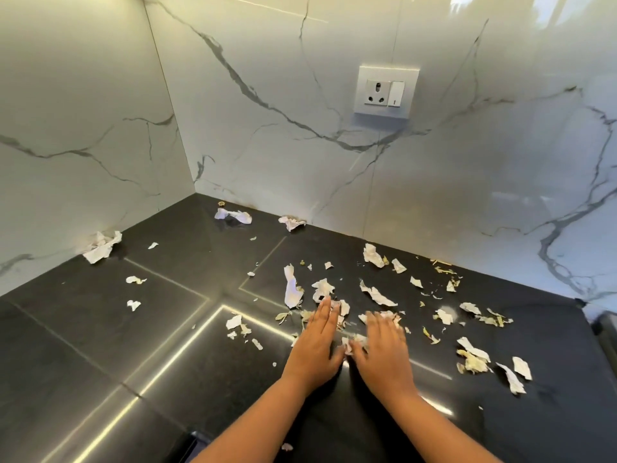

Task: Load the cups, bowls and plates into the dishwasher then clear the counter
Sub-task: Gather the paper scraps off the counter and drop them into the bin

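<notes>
Torn white paper scraps (377, 294) and dry leaf bits (474, 360) lie scattered over the black counter (133, 345). My left hand (315, 345) and my right hand (384, 352) lie flat on the counter side by side, fingers straight, with a small heap of scraps (350, 342) between and under them. The right hand is blurred. No cups, bowls or plates are in view.
Crumpled paper balls sit by the left wall (101, 245) and along the back wall (233, 215), (291, 222). A white socket with a switch (385, 91) is on the marble backsplash. The counter's right edge (591, 315) ends near a dark object.
</notes>
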